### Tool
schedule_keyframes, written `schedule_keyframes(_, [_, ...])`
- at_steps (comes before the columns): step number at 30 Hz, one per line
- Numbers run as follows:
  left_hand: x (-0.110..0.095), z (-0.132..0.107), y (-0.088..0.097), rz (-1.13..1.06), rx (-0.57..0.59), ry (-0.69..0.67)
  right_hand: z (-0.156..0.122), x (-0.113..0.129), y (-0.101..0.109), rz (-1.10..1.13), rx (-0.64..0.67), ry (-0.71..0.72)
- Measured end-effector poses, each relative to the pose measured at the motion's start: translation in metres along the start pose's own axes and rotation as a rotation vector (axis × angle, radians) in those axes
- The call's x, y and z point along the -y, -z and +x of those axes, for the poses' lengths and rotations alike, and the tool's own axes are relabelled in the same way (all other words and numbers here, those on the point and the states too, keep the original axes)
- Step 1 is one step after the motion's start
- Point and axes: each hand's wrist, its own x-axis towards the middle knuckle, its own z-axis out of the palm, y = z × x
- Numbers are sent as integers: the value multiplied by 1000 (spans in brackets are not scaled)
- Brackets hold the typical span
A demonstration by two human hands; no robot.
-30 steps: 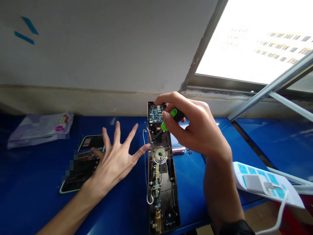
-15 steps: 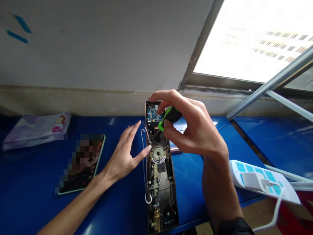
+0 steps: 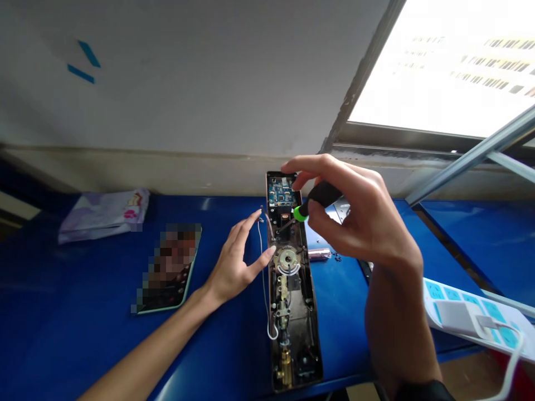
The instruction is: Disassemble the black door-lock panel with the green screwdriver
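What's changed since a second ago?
The left hand has drawn its spread fingers together, toward the white wire. The screwdriver has turned in the right hand, its handle now mostly black to view. View swung left. Unchanged: left thumb at the edge of the black housing, screwdriver tip inside.

"What colours do you see?"

"My screwdriver point(image 3: 324, 195) is black, with a bright green collar point(image 3: 300, 214) and a grey shaft point(image 3: 287, 225). The casing point(image 3: 303, 337) is dark, its circuit board point(image 3: 281, 192) blue, one fitting point(image 3: 286, 367) brassy gold."

"And around it?"

"My table point(image 3: 229, 356) is plain blue, the power strip point(image 3: 493, 309) white with light-blue patches point(image 3: 434, 291), the packet point(image 3: 100, 214) pale lilac with a pink mark point(image 3: 130, 214)."
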Motion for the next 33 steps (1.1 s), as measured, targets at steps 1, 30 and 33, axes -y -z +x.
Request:
schedule_keyframes(1, [0, 0, 0, -5, -4, -5, 0, 1, 0, 2, 2, 6])
schedule_keyframes(30, [-4, 0, 0, -59, 14, -25, -1, 5, 0, -57, -9, -52])
schedule_keyframes(33, [-3, 0, 0, -59, 15, -23, -2, 4, -1, -59, -10, -52])
